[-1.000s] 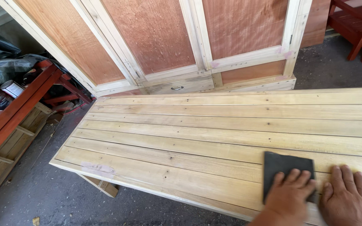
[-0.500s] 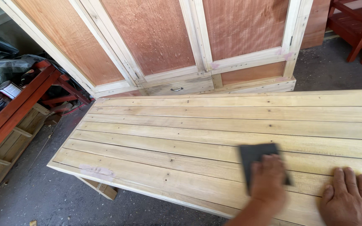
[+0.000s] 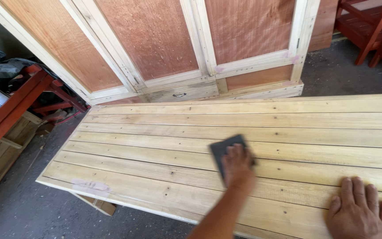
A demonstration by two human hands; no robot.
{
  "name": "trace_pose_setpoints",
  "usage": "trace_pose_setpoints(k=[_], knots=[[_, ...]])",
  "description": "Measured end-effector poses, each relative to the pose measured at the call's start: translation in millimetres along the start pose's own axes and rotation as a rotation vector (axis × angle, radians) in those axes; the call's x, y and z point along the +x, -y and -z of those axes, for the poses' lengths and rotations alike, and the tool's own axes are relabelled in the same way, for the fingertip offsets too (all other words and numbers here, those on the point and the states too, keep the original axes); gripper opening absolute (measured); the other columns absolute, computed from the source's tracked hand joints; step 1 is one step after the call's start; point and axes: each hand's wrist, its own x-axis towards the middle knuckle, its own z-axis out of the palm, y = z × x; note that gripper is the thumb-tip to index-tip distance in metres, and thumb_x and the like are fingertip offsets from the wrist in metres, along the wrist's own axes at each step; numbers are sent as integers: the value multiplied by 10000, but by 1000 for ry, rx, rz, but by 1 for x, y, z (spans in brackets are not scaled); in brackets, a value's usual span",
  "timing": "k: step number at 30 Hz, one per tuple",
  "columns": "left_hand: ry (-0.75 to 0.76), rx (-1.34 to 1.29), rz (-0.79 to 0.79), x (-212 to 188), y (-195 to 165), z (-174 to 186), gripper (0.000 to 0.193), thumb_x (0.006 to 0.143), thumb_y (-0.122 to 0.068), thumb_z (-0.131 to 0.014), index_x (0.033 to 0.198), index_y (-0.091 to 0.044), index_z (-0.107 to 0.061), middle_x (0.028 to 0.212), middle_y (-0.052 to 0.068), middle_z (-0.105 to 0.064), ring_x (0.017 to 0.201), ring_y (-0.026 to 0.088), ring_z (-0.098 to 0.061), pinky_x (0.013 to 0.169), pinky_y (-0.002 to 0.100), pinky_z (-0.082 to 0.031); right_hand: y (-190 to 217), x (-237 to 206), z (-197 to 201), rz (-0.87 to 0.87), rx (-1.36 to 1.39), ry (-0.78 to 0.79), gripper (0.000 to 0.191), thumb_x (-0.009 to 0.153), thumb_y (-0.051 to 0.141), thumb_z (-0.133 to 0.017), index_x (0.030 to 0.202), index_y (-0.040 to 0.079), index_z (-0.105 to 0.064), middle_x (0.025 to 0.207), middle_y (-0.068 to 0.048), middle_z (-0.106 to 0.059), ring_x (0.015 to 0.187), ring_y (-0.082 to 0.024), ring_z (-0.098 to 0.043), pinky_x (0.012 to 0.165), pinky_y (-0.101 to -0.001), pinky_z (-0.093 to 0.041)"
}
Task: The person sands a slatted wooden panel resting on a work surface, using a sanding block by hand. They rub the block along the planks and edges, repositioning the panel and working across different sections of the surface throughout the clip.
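A pale wooden panel of long planks lies flat in front of me. My left hand presses down on a dark grey sheet of sandpaper near the panel's middle, its fingers covering most of the sheet. My right hand lies flat, palm down with fingers spread, on the near planks at the lower right. It holds nothing.
A large wooden cabinet with reddish board panels and pale framing stands behind the panel. A red metal frame with clutter is at the left, red wooden furniture at the upper right. A wood offcut shows under the panel's near left corner.
My left hand has slid the sandpaper leftward along the planks, away from my right hand. The right hand has stayed flat in roughly the same place.
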Motion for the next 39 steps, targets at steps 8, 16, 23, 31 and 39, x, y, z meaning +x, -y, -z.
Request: trace_pose_setpoints(k=[8, 16, 23, 31, 39], knots=[[113, -275, -264, -9, -57, -21, 816, 824, -151, -604, 1599, -109, -351, 1696, 152, -235, 1565, 362, -166, 1226, 557, -143, -16, 5, -2, 71, 237, 7, 686, 964, 533, -319, 1592, 257, -335, 1657, 7, -338, 1548, -221, -263, 1249, -525, -176], [76, 43, 281, 7, 77, 11, 796, 926, -279, -559, 1607, -77, -199, 1706, 121, -137, 1581, 331, -95, 1223, 572, -125, -15, 11, -5, 44, 104, 93, 709, 952, 560, -301, 1605, 287, -277, 1673, 8, -277, 1554, -242, -206, 1234, -527, -145], [263, -279, -196, 21, -150, -32, 809, 899, -179, -500, 1622, -14, -177, 1734, 143, -94, 1602, 313, -30, 1254, 548, -4, -18, 11, -4, 57, 150, 74, 731, 921, 586, -299, 1596, 305, -277, 1688, 30, -256, 1546, -242, -230, 1241, -551, -151], [151, -176, -133, 24, -60, -23, 787, 887, -147, -495, 1631, -80, -247, 1734, 77, -180, 1610, 254, -114, 1253, 539, -114, -26, 8, -9, 80, 306, 38, 714, 964, 533, -306, 1588, 186, -309, 1666, -38, -278, 1536, -274, -225, 1225, -549, -148], [205, -115, 188, 46, -41, -13, 824, 893, -150, -502, 1636, -64, -156, 1739, 101, -66, 1608, 297, -3, 1267, 551, -32, -25, 5, -18, 45, 192, 90, 744, 975, 520, -333, 1602, 121, -311, 1694, -77, -284, 1582, -274, -215, 1271, -523, -136]])
